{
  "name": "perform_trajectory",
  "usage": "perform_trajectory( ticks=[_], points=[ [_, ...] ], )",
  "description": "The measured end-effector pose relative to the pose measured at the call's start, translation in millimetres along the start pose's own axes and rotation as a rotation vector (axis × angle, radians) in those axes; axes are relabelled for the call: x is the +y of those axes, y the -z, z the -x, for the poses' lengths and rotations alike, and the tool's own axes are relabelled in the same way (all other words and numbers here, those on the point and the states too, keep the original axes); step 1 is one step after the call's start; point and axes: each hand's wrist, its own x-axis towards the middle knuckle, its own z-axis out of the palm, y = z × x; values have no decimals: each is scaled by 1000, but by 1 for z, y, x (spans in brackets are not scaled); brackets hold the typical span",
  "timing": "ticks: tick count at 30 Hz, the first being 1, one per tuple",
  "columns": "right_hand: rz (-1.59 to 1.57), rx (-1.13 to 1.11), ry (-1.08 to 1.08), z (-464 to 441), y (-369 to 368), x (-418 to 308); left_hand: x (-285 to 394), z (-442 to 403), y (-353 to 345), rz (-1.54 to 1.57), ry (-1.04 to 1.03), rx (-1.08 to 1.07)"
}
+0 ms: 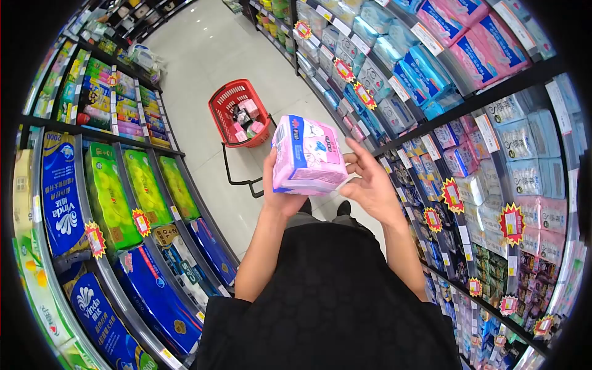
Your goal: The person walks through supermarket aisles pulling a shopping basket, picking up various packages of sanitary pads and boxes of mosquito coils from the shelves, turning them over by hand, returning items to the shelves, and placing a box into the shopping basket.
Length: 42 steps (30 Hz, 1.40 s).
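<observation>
A pink package with a blue band (317, 157) is held up in front of my body. My left hand (276, 191) grips it from the left side and underneath, its fingers partly hidden behind the package. At the package's right side is my right hand (368, 185), its fingers apart and bent toward the package; the fingertips are at its edge, and whether they press on it is hard to tell. Beyond the package, a red basket (217, 114) stands on the floor with several pink and white packs (248, 110) and a dark item inside. Its black handle hangs down toward me.
Shelves of tissue packs (111, 194) run along the left. On the right are shelves of pink, blue and white packages (425, 71) with price labels and red-yellow starburst tags (512, 224). Between them lies a tiled aisle floor (203, 43). My feet show below the package.
</observation>
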Motion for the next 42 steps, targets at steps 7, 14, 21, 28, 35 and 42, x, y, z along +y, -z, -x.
perform_trajectory(
  ticks=[7,14,21,28,35,42],
  points=[
    [374,149,81,-3,-18,1,-1,-4,18,-357,-73,53],
    [896,186,336,-6,-13,-3,15,0,17,-502,-110,36],
    [736,176,177,-4,-15,-3,0,-14,8,-484,-143,102],
    [23,375,-80,4,3,41,-26,-32,5,-498,-99,108],
    [-36,667,-80,48,35,40,-75,-43,-3,-534,165,-75],
    [365,964,39,99,102,18,-139,-87,-40,-867,288,-284]
  ],
)
